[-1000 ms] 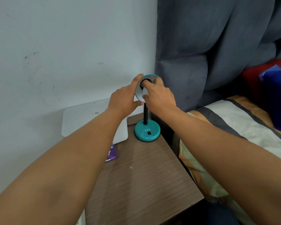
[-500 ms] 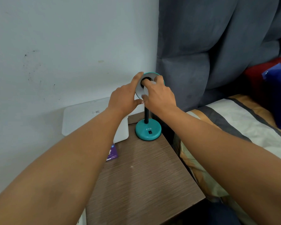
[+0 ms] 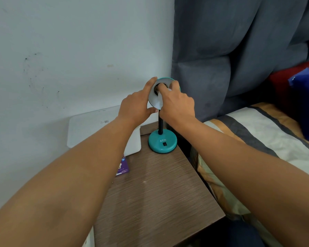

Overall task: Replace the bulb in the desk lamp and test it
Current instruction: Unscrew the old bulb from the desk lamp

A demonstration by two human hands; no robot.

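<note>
A teal desk lamp stands on its round base [image 3: 162, 142] at the back of the nightstand, with a black neck. Its shade [image 3: 155, 101] is tipped so the white inside faces me. My left hand [image 3: 136, 106] grips the shade's left rim, index finger on top and thumb below. My right hand [image 3: 177, 104] reaches into the shade at the dark socket [image 3: 157, 87]. Its fingers are closed around a white bulb [image 3: 168, 89], of which only a small part shows between them.
A wood-grain nightstand [image 3: 153, 196] carries a white flat box [image 3: 89, 127] against the wall and a purple card [image 3: 123, 167]. A grey padded headboard [image 3: 221, 50] rises to the right. The bed [image 3: 257, 138] with striped bedding, a red pillow and a blue item lies alongside.
My right hand has shifted slightly at the socket, and a bit of white bulb now shows between its fingers. My left hand keeps its hold on the shade.
</note>
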